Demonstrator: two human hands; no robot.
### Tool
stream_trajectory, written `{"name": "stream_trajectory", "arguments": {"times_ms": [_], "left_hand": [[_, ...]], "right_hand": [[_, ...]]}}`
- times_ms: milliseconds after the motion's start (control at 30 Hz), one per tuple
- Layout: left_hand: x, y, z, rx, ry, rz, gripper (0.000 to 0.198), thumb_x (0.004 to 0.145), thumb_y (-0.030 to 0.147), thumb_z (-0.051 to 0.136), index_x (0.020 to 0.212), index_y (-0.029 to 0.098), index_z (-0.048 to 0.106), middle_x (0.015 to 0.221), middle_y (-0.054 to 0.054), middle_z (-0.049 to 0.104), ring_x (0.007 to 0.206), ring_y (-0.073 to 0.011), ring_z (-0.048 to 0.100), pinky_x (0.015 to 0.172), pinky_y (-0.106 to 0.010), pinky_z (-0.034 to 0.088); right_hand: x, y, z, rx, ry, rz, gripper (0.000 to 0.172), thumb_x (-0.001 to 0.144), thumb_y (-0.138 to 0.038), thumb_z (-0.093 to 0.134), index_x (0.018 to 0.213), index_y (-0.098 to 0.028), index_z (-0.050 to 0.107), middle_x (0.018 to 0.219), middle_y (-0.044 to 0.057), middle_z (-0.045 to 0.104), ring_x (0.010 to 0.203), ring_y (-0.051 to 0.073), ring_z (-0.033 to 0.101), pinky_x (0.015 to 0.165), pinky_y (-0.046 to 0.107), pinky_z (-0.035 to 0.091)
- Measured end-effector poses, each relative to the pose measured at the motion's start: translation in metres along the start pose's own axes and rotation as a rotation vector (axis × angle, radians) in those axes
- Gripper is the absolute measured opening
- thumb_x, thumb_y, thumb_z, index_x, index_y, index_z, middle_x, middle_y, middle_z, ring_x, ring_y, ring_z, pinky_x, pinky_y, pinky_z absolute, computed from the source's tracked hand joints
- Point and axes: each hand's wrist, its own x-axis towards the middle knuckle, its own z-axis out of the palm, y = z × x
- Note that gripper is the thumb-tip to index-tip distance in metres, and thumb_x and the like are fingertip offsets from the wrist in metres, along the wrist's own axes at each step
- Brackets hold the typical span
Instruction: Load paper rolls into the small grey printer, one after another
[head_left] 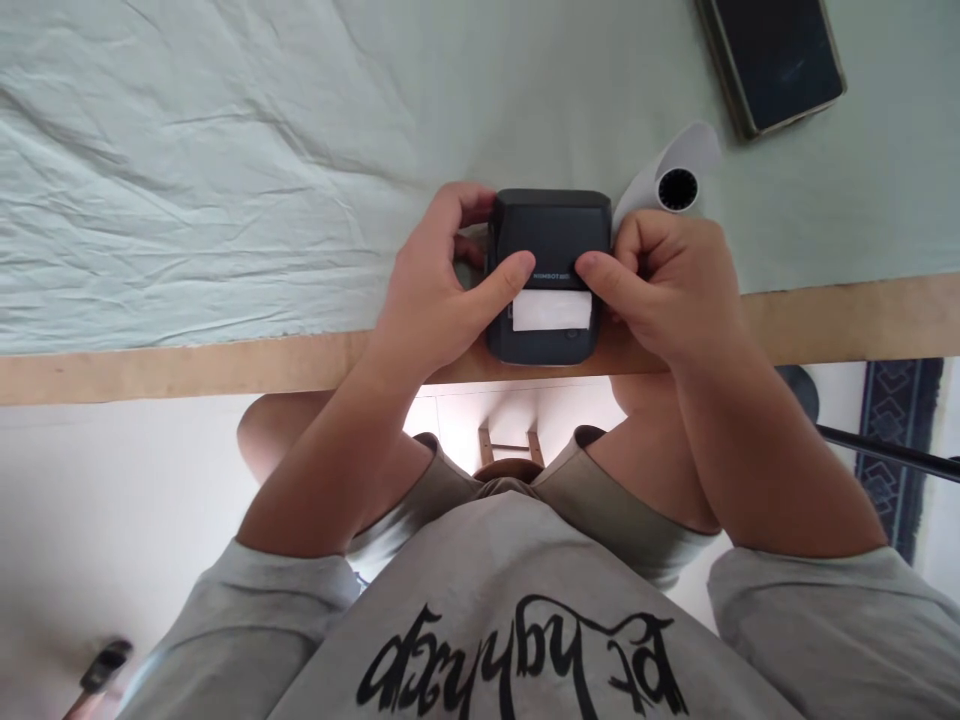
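A small black thermal printer (555, 235) sits at the near edge of the cloth-covered table, its lid closed. From its slot a short white paper strip (552, 311) sticks out over the front. My left hand (442, 285) is wrapped round the printer's left side, thumb on the lid's front edge. On the other side my right hand (671, 280) grips the printer with its thumb on the lid and its fingers curled, partly hidden. Just beyond that hand lies a white paper roll (651, 185) with a dark core, its loose end lifting to the right.
A dark phone-like device (780, 60) lies at the far right on the pale green cloth (300, 150). The cloth is creased on the left. The wooden table edge (847, 318) runs across, with my knees below it. A stool (510, 468) shows between my legs.
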Motion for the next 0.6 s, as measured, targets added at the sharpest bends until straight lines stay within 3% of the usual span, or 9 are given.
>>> {"name": "stream_trajectory", "arguments": {"times_ms": [233,600], "left_hand": [[0.002,0.005,-0.005,0.048,-0.041,-0.019,0.038,0.092,0.038,0.069,0.125,0.027,0.054,0.131,-0.006,0.069,0.094,-0.0207,0.074,0.081,-0.037,0.063],[0.000,0.012,-0.006,0.004,-0.069,-0.054,0.038,0.093,0.037,0.066,0.127,0.026,0.054,0.134,-0.007,0.068,0.102,-0.0220,0.072,0.091,-0.039,0.059]], "right_hand": [[0.002,-0.001,-0.002,0.006,-0.045,-0.030,0.052,0.085,-0.041,0.077,0.058,-0.023,0.037,0.053,-0.003,0.039,0.054,0.010,0.035,0.047,0.027,0.034],[-0.001,0.000,0.004,-0.018,0.023,-0.044,0.046,0.085,-0.027,0.070,0.056,-0.023,0.035,0.051,-0.004,0.039,0.052,0.010,0.032,0.051,0.030,0.027]]}}
